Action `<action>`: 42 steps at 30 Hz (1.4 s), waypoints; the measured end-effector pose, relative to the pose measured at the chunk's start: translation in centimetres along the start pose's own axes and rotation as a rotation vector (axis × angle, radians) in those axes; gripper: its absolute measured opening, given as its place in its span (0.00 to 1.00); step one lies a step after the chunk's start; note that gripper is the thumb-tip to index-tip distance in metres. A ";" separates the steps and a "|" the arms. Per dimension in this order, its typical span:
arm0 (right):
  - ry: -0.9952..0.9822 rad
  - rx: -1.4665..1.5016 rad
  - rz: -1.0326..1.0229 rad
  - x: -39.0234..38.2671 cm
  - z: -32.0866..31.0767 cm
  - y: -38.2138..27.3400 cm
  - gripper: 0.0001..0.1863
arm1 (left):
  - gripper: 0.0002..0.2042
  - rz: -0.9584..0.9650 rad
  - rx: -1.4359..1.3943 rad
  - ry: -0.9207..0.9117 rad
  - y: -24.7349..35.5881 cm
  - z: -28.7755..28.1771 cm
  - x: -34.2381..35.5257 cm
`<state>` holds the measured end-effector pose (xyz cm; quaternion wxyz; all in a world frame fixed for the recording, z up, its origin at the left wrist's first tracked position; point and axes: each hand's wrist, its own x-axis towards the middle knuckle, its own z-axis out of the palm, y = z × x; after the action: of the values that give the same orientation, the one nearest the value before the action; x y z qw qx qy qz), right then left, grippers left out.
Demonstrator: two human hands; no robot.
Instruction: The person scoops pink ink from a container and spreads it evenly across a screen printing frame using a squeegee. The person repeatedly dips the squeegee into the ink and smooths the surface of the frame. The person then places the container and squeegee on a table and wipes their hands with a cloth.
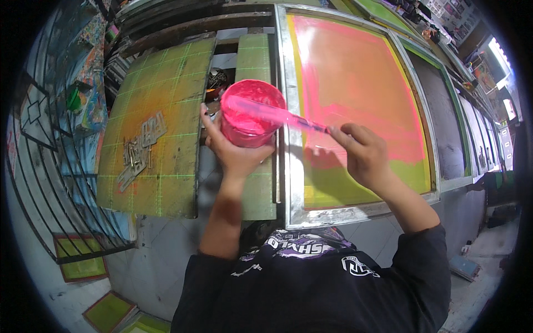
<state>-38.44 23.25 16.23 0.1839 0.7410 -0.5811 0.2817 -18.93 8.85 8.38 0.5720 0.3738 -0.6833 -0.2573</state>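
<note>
My left hand point(236, 152) is wrapped round a round tub point(247, 135) of bright pink ink, its open top tilted toward me. Pink coats the inside wall and rim. Between the fingertips of my right hand point(363, 150) is the handle of a spatula point(266, 112), its long blade smeared thickly with pink and blurred by motion. The blade lies across the tub's mouth, over the rim. Below the right hand is a metal-framed printing screen point(355, 72), with pink ink spread over much of its mesh and a yellow-green band nearest me.
Left of the screen lies a green-lined board point(161, 100) with metal hinge-like pieces and bolts point(139, 147) on it. A narrower board point(254, 61) runs beside the screen. Another dark framed screen point(438, 105) stands to the right. A black metal railing point(50, 183) borders the far left.
</note>
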 end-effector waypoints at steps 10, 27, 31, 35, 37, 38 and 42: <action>-0.286 -0.245 -0.037 -2.8 -7.0 -4.9 0.25 | 0.62 0.073 -0.082 -0.036 -0.9 -3.0 -0.9; -0.312 1.453 0.954 -10.4 -4.8 -20.4 0.22 | 0.63 0.114 -0.182 -0.069 4.0 -15.6 -13.6; -0.578 1.358 0.982 -14.3 -4.7 -24.0 0.22 | 0.63 0.033 -0.205 0.065 2.9 -23.1 -17.9; -0.615 1.119 0.855 -15.0 -5.0 -26.4 0.20 | 0.62 -0.052 0.146 0.165 1.7 -30.6 -21.9; -0.515 0.833 0.400 -12.4 -2.8 -27.5 0.21 | 0.62 -0.083 0.263 0.196 -0.7 -33.7 -24.1; -0.433 0.656 0.101 -9.8 -2.0 -28.6 0.22 | 0.63 -0.087 0.251 0.201 -1.9 -35.2 -25.1; -0.605 0.131 -0.299 0.5 0.5 -37.2 0.21 | 0.63 -0.140 0.277 0.229 -4.9 -41.4 -27.4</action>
<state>-2.39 32.19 18.20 -0.0055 0.8781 -0.4752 0.0556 24.28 31.18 -2.73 0.5700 0.5224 -0.6148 -0.1557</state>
